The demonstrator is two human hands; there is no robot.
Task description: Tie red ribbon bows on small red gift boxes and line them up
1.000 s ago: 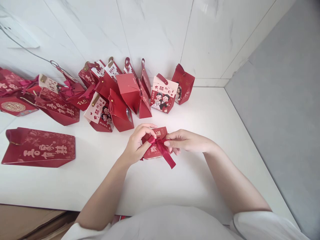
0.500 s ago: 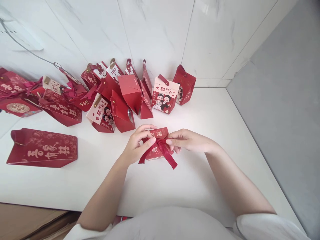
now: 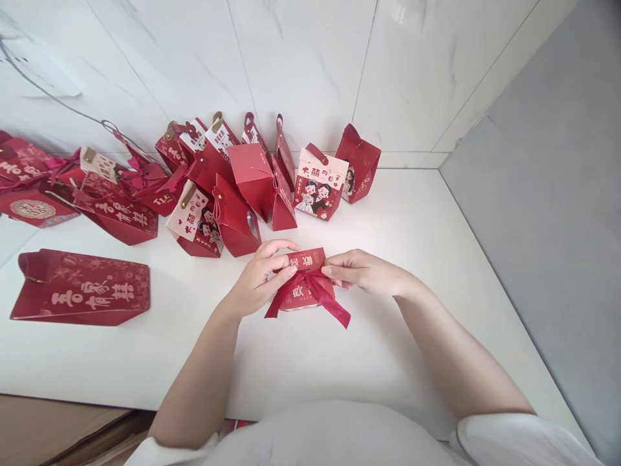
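A small red gift box (image 3: pixel 310 257) with pale lettering lies before me on the white table. Across its top runs a dark red ribbon (image 3: pixel 334 304), knotted in the middle, with two loose tails hanging toward me. My left hand (image 3: pixel 264 275) is at the box's left side, its thumb and fingers pinching the ribbon's left loop. On the right, my right hand (image 3: pixel 361 270) pinches the ribbon's other loop between thumb and fingers. The fingers partly cover both loops and the box's sides.
Several red gift boxes with handles crowd the back left, among them one with a cartoon couple (image 3: pixel 320 184). A larger red box (image 3: pixel 87 288) lies at the left. Behind stands a marbled tile wall (image 3: pixel 301 58); cardboard (image 3: pixel 48 427) shows below the table's front edge.
Both hands have drawn slightly apart, pulling the ribbon's loops outward. The knot looks tighter, and the tails have spread wider over the box.
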